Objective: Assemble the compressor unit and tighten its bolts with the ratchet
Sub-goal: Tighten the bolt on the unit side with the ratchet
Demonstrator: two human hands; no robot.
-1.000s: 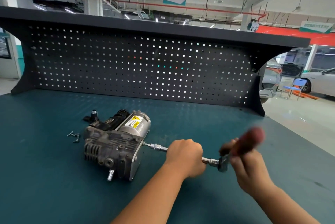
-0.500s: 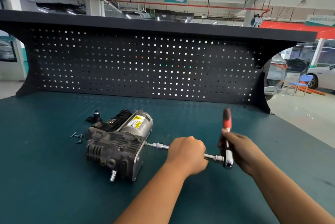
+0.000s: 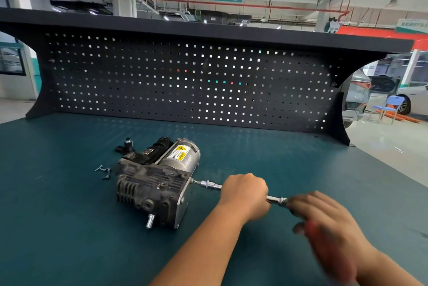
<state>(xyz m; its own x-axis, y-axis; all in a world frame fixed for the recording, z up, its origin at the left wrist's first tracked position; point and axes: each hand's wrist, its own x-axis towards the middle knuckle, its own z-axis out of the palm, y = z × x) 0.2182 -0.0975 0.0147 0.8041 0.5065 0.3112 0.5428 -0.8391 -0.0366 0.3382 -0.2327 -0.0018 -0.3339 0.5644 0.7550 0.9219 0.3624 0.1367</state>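
The compressor unit (image 3: pixel 152 183) lies on its side on the teal bench mat (image 3: pixel 58 227). It is a grimy dark-grey casting with cooling fins (image 3: pixel 126 189) on its near left corner. A smooth brushed-silver motor can (image 3: pixel 185 158) runs along its far side and carries a white and yellow warning label (image 3: pixel 179 151). A flat grey end plate closes its right face, and a short bright metal stub (image 3: pixel 150 221) pokes out of its near side.

From that right face a slim chromed extension bar (image 3: pixel 209 185) runs out level over the mat. The left hand (image 3: pixel 245 195) is clenched around the middle of the bar, knuckles up. Further right of the unit the bar meets the ratchet (image 3: pixel 311 227). Its red handle shows only as a smear under the right hand (image 3: pixel 324 218), which is blurred but has its fingers curled around that handle.

Just left of the unit a few small loose bolts (image 3: pixel 104 171) lie on the mat. Behind its far left corner sits a black fitting (image 3: pixel 127 145) with a shiny cap. Well behind the unit stands a matt black pegboard (image 3: pixel 185 82) punched with rows of square holes.
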